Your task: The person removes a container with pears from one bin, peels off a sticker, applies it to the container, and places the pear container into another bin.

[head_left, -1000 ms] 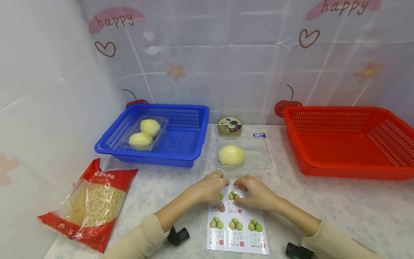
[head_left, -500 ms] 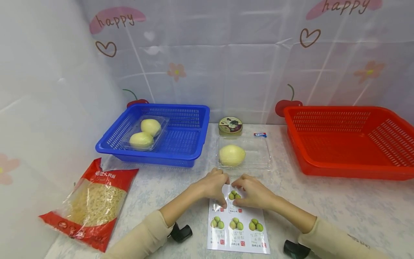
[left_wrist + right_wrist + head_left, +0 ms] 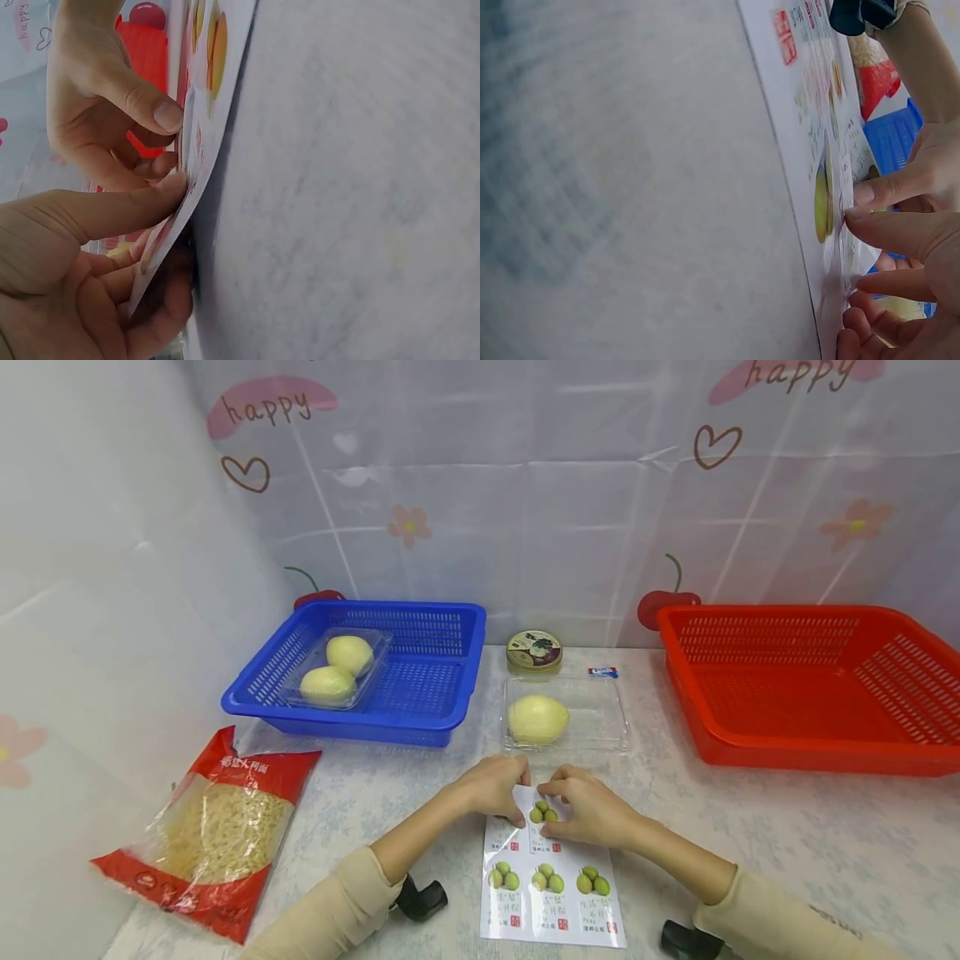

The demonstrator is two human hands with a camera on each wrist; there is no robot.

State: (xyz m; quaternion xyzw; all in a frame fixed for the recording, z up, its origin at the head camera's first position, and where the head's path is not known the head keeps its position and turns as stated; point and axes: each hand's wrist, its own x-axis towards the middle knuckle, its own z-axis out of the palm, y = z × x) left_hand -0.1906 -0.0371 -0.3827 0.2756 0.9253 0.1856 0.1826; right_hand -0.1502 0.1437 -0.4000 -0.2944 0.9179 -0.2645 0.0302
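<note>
A white sheet of sticker labels (image 3: 525, 860), printed with green fruit, lies on the table in the head view. My left hand (image 3: 489, 789) pinches its far left corner; the left wrist view shows the thumb on top, fingers beneath and the corner bent up. My right hand (image 3: 592, 810) is at the top middle sticker label (image 3: 543, 828), thumb and forefinger at its edges. In the right wrist view, the right thumb and fingers (image 3: 900, 234) touch the label area close to the left thumb (image 3: 885, 189). The sheet's far right corner is hidden under the right hand.
Beyond the hands, a clear plastic tray (image 3: 592, 718) holds a pale yellow fruit (image 3: 537, 720). Behind stand a round tin (image 3: 534, 652) and small packet (image 3: 603, 672). A blue basket (image 3: 405, 727) holds packed fruit; a red basket (image 3: 795, 752) and pasta bag (image 3: 217, 835) flank the workspace.
My left hand has shifted slightly, and the sheet's far left corner now bends up a bit more in its grip. The right hand stays almost still at the top middle label.
</note>
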